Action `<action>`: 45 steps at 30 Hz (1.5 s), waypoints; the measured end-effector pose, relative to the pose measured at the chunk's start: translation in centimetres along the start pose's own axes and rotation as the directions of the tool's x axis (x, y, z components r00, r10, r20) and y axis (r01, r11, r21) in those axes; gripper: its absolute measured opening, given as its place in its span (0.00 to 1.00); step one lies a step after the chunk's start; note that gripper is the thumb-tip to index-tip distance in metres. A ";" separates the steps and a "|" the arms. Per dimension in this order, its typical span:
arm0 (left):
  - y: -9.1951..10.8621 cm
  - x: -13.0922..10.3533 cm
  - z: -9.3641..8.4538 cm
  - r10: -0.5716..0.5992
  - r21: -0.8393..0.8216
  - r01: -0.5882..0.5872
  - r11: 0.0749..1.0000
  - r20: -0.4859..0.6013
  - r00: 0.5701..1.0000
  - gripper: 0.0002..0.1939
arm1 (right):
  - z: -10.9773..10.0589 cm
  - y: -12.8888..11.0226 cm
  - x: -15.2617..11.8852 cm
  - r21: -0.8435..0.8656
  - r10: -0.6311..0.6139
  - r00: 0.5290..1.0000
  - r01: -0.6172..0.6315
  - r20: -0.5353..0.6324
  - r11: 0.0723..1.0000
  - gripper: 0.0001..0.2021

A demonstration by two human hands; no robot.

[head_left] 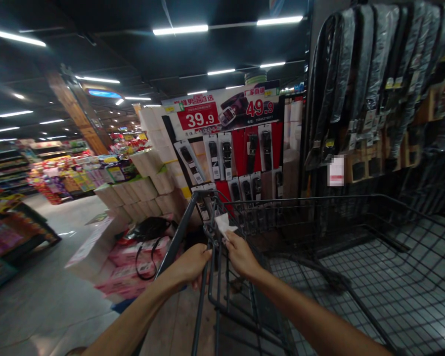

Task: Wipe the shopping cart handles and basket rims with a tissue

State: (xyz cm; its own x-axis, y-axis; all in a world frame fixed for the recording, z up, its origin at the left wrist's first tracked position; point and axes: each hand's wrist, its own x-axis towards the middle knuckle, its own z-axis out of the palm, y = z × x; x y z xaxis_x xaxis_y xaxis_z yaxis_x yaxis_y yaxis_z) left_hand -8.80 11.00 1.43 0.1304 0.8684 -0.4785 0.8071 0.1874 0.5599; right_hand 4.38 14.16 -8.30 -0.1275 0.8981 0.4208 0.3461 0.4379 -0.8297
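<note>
My left hand [196, 263] is closed round a dark metal bar of the shopping cart [378, 198], at the near end of its frame. Just right of it, my right hand [240, 253] pinches a crumpled white tissue [225, 223] between thumb and fingers. The tissue is held up against the cart's wire side, near its upper corner; whether it touches the wire I cannot tell. The wire basket stretches away to the right, and its floor grid shows the tiles beneath. The fingertips of my left hand are partly hidden behind the bar.
Beyond the cart stands a rack of packaged belts [227, 154] under a price sign [226, 116]. More wrapped belts [343, 69] hang at right. Pink cartons [141, 259] with a black bag [150, 228] on top sit at left, before stacked tissue packs [133, 198].
</note>
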 end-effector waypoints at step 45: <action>0.8 -0.4 0.6 -0.033 0.020 0.032 0.999 0.020 0.999 0.13 | -4.8 3.2 -1.8 -0.323 0.369 0.929 -0.340 0.029 0.883 0.14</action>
State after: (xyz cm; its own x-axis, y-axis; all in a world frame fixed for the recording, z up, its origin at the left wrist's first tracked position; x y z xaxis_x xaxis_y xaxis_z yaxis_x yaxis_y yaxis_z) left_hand -7.81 10.55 1.65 0.1153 0.8524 -0.5100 0.8222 0.2062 0.5305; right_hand 10.19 13.70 -9.94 -0.0183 0.9971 0.0743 0.6496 0.0684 -0.7572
